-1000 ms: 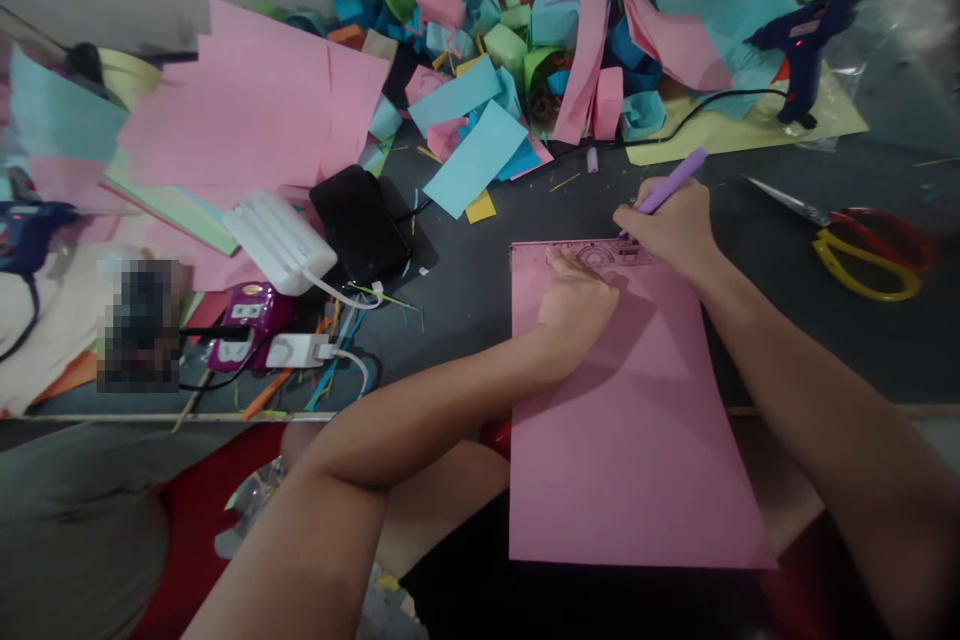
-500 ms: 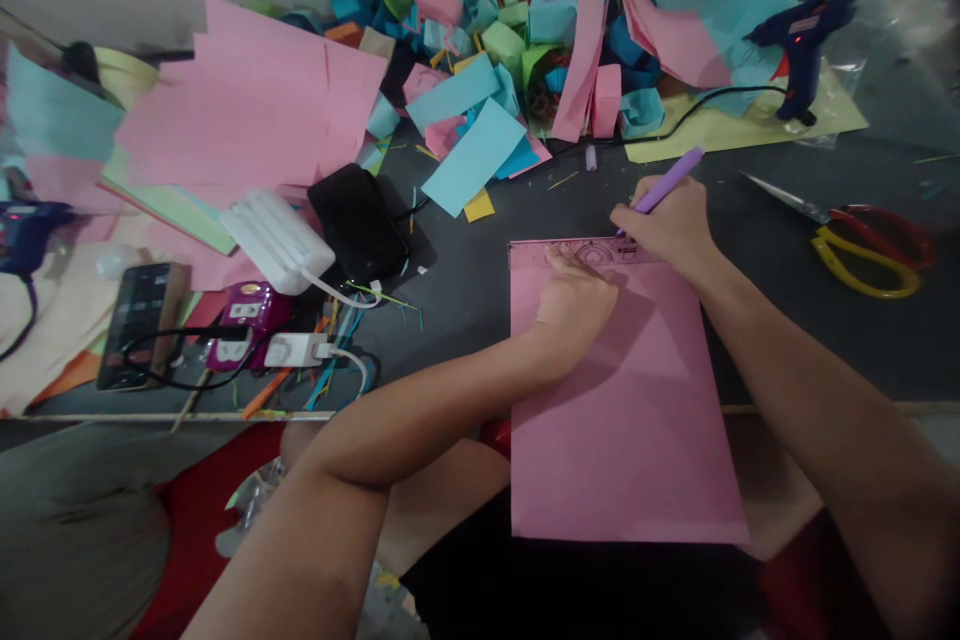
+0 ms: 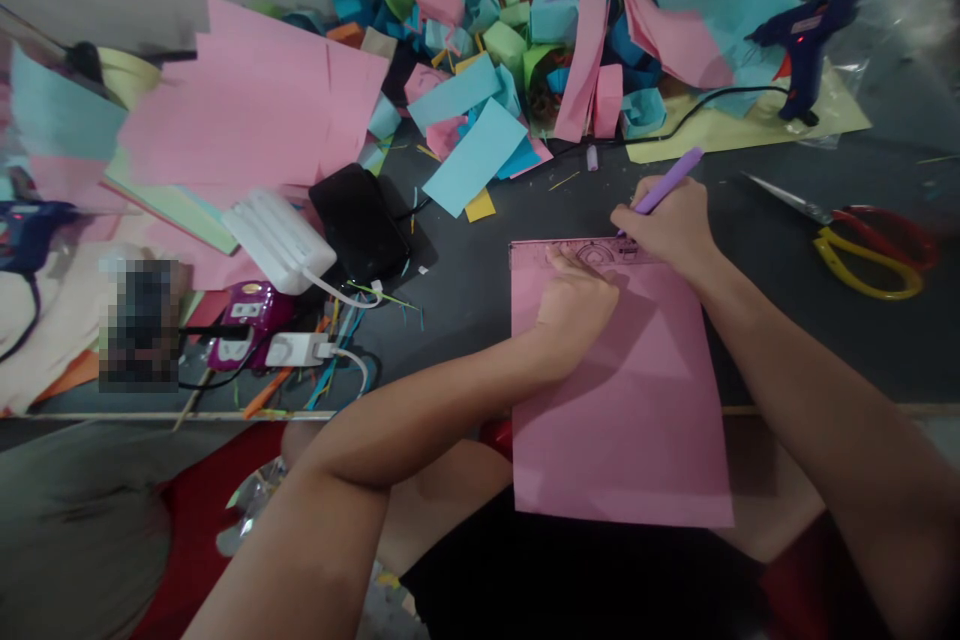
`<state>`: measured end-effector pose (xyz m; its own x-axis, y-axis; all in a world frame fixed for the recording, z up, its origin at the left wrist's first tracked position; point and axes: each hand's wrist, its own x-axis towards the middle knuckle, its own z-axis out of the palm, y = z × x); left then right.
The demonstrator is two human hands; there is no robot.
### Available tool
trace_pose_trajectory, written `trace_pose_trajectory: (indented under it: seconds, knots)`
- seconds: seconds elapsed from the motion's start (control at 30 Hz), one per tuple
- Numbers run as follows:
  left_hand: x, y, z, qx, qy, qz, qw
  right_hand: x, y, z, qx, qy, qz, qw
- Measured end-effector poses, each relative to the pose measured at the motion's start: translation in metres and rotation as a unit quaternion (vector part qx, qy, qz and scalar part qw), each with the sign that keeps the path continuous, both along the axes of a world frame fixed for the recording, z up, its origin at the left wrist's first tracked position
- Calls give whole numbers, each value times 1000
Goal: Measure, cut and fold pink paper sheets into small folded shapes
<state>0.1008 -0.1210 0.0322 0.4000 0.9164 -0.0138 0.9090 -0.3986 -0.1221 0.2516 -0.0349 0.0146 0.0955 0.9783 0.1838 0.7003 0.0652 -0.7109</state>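
A pink sheet of paper (image 3: 622, 400) lies over the near edge of the dark table, its lower part hanging over the lap. Across its top edge rests a clear ruler (image 3: 536, 255) with cut-out shapes. My left hand (image 3: 577, 310) presses the ruler down, its fingers stretched out flat. Closed round a purple pen (image 3: 671, 180), my right hand (image 3: 679, 225) is at the ruler's upper edge, towards its right end. The pen's tip is down at that edge. A small purple pen cap (image 3: 592, 158) lies on the table beyond.
Scissors (image 3: 862, 230) with red and yellow handles lie at right. A glue gun (image 3: 806, 50) stands behind them. Folded paper pieces (image 3: 502, 45) are heaped at the back. Pink sheets (image 3: 262, 110), a white adapter (image 3: 281, 240), a black box (image 3: 360, 225) and a purple power socket (image 3: 247, 320) fill the left.
The hanging lower edge of the pink paper has shifted slightly up and its right corner leftward. Both hands, the ruler and the pen look nearly still.
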Motion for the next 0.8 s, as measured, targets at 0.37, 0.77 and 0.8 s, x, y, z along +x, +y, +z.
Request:
trace_pose_trajectory:
  seconds: [0.37,0.77,0.8]
  knots:
    - [0,0,1,6,5,-3,1000,-1,1,-1,-3,-30,-21,999]
    - [0,1,-3,-18,4,0,1000,-1,1,-2,10,-10,-17,1000]
    - [0,2,-2,-20,3,0,1000,-1,1,-3,12,-8,-19,1000]
